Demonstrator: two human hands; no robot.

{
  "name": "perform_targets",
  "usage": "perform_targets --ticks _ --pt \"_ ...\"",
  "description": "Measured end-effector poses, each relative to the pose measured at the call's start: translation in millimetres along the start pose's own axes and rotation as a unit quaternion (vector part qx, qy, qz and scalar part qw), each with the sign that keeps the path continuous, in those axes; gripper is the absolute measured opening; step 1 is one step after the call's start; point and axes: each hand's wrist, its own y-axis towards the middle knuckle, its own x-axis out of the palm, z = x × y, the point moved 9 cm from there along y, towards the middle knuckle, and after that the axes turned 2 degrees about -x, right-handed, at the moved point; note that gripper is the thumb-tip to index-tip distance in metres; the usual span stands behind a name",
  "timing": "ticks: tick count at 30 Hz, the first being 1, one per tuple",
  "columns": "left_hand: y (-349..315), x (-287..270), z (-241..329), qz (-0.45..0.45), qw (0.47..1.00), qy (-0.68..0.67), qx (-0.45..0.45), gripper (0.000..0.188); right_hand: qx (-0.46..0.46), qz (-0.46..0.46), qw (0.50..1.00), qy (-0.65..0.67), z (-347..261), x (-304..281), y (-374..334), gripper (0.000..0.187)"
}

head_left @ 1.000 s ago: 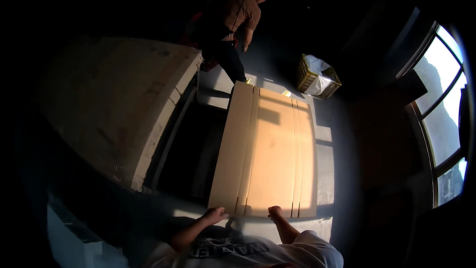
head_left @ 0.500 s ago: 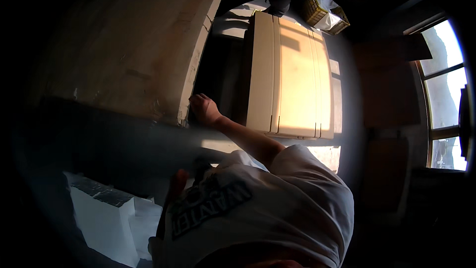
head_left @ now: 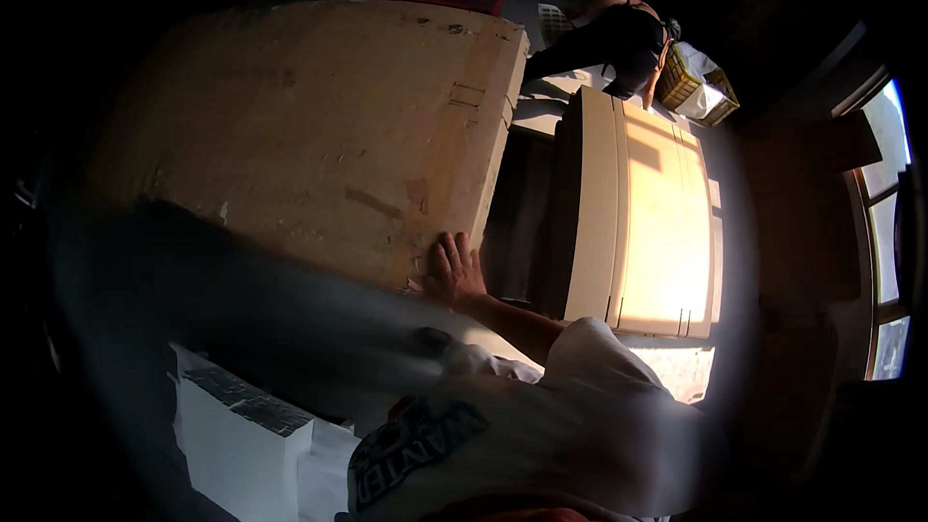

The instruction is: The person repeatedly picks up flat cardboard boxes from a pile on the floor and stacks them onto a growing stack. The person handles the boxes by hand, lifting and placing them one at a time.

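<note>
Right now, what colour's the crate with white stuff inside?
The crate is yellow, as the head view shows.

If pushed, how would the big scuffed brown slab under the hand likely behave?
The brown slab looks stiff, its broad top showing no obvious sag under the right hand. Its breadth and thick edge suggest noticeable weight. Lying flat, it seems unlikely to roll.
</note>
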Motion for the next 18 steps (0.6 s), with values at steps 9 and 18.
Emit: perform_targets --ticks 9,18 --pt "117.4 -134.7 -6.6 -0.003 0.992 -0.115 -0.056 0.029 -0.061 -0.030 0.998 0.012 -45.3 -23.3 22.6 0.085" --pt "253.8 -254.8 28.8 -0.061 0.979 -0.167 0.095 0.031 0.056 -0.180 0.977 -0.096 -37.1 27.8 58.6 0.072"
